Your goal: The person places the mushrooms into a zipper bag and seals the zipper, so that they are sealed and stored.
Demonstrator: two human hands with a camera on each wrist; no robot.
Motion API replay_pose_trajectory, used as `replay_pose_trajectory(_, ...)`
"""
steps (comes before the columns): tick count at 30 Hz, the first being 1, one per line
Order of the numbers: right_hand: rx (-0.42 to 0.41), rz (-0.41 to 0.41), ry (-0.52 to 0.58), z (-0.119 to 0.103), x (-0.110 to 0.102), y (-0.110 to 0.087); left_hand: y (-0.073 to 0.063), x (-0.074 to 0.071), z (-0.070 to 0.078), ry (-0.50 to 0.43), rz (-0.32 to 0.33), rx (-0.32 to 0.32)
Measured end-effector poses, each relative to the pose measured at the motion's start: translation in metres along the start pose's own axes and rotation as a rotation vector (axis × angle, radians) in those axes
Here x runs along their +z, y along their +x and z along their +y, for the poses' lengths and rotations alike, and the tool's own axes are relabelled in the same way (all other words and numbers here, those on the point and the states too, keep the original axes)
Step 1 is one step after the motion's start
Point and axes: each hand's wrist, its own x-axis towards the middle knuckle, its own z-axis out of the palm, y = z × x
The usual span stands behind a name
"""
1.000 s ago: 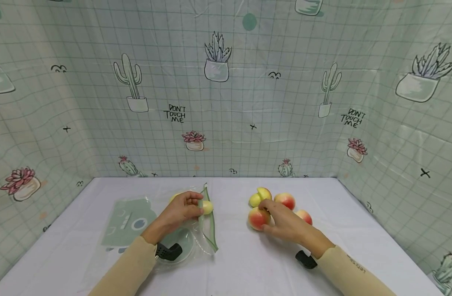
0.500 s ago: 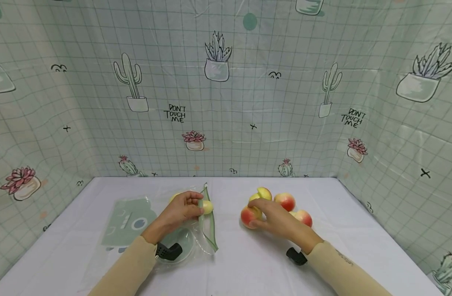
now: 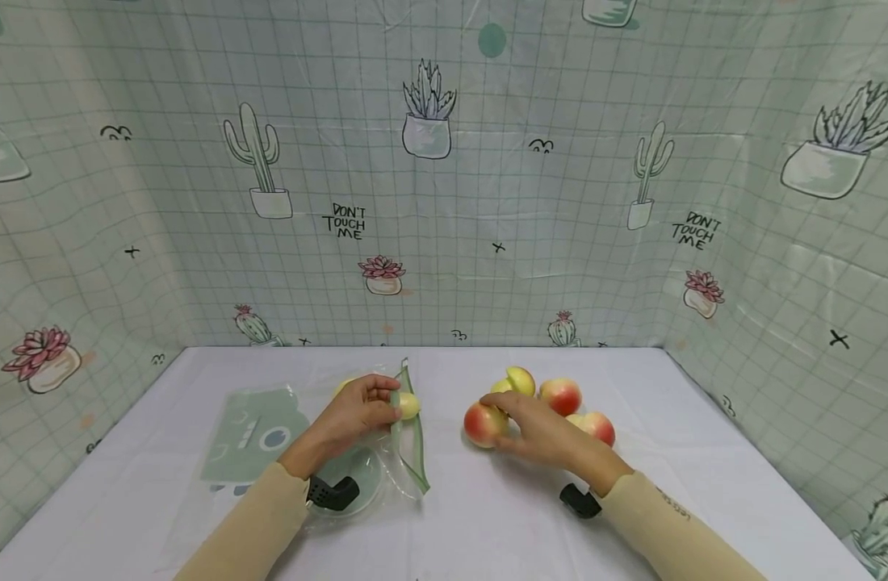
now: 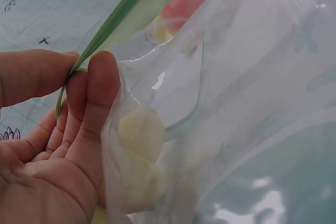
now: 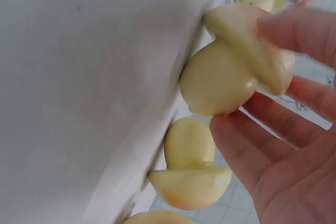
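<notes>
My left hand (image 3: pixel 357 411) pinches the green zip edge of a clear printed zip bag (image 3: pixel 258 436), holding its mouth open toward the right. A pale yellow mushroom-shaped piece (image 4: pixel 140 161) shows through the plastic in the left wrist view. My right hand (image 3: pixel 534 428) grips a red-and-yellow toy mushroom (image 3: pixel 482 424) by its cap, thumb on one side and fingers on the other. In the right wrist view its thick pale stem (image 5: pixel 215 80) lies right at the tabletop. Between this toy mushroom and the bag mouth there is a gap.
Behind and right of my right hand lie more toy mushrooms: a yellow one (image 3: pixel 520 379), a red-topped one (image 3: pixel 560 396) and another (image 3: pixel 598 426) partly covered by the hand. A white cloth covers the table (image 3: pixel 458 524). A patterned curtain (image 3: pixel 473 202) encloses the back and sides.
My right hand has moved left toward the bag with the toy mushroom in its grip, away from the others. The left hand and the bag have stayed put.
</notes>
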Motion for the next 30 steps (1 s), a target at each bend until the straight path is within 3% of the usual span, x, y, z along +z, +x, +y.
replay_pose_trajectory(11,0.0,0.056,-0.014,0.0026,0.0052,0.0044,0.0001,-0.0008,0.0001,0.006,-0.009,0.004)
replay_pose_trajectory(30,0.064,0.035,-0.016,-0.0058,0.0073,0.0094,0.0001,-0.0006,0.0009,-0.002,-0.007,-0.006)
